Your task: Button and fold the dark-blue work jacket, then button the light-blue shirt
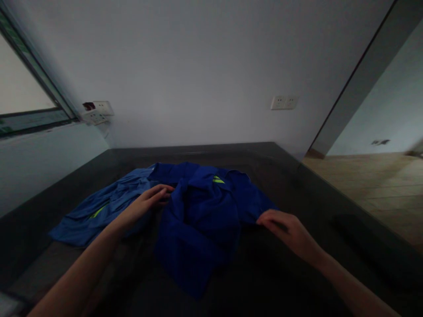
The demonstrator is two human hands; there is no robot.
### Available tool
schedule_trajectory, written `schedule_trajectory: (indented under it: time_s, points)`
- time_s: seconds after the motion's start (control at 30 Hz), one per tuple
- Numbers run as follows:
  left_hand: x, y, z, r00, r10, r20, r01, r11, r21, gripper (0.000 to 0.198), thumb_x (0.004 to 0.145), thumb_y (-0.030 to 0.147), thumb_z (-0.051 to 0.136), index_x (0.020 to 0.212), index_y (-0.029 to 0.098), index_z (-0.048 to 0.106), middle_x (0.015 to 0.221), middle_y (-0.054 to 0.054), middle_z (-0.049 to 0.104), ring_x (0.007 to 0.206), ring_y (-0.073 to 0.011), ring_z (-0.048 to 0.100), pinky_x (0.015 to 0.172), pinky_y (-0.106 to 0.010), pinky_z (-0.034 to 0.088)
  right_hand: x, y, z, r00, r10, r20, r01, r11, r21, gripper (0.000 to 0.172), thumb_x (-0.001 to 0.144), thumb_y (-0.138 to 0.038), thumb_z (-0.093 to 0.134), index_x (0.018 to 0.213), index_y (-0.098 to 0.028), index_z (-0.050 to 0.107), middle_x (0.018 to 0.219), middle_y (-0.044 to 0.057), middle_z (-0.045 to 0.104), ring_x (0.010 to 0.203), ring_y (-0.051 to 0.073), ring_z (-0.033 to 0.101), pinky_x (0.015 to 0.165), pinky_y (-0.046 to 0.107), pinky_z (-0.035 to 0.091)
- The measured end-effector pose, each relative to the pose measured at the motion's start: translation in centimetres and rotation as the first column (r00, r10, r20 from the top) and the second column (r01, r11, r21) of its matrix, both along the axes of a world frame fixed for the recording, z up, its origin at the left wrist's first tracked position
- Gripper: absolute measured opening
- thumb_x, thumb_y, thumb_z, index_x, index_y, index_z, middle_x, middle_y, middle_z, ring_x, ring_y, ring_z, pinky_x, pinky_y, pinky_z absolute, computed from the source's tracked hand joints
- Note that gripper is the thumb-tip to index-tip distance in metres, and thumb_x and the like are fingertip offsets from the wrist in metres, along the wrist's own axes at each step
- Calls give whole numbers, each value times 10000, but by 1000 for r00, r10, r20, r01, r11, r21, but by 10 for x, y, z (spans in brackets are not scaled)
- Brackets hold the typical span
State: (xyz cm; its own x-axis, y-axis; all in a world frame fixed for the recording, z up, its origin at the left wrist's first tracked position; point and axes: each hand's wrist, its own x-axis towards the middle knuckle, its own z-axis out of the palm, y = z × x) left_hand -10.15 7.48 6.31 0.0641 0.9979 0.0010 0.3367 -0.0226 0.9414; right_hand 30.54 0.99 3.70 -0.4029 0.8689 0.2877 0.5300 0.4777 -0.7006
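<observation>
A dark blue garment [211, 211], seemingly a shirt, lies rumpled on the dark tabletop, with small yellow-green stripes near its upper middle. My right hand [284, 226] pinches the end of its right sleeve between thumb and fingers. At the garment's left side, my left hand [153, 197] has bent fingers closed at the edge of the cloth; part of the grip is hidden. A lighter blue garment [109, 204] with a yellow-green stripe lies crumpled to the left, partly behind my left forearm.
The dark table [264, 163] reaches the pale wall behind it. A long black object [370, 246] lies near its right edge. Sockets [284, 102] are on the wall, with a power strip [94, 116] at the left corner near the window. Wooden flooring [363, 176] shows at right.
</observation>
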Motion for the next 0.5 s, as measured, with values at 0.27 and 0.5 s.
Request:
schedule_trajectory:
  time_s: [0.27,0.5]
  points:
    - [37,21,13,926,-70,-370,96,994,52,587,735,694,476,994,195,642,1019,-70,692,983,-286,629,879,-398,499,-48,87,-10,994,-110,-2,109,984,-138,308,853,-387,565,1065,-168,608,899,66,667,806,189,627,714,304,481]
    - [44,13,-12,914,-205,-351,265,955,133,498,756,514,604,1169,235,590,1217,-52,636,1147,-271,568,1032,-391,393,-83,83,-44,994,-45,-100,18,967,-253,448,741,-291,694,1133,-135,544,920,49,621,819,179,601,728,312,484]
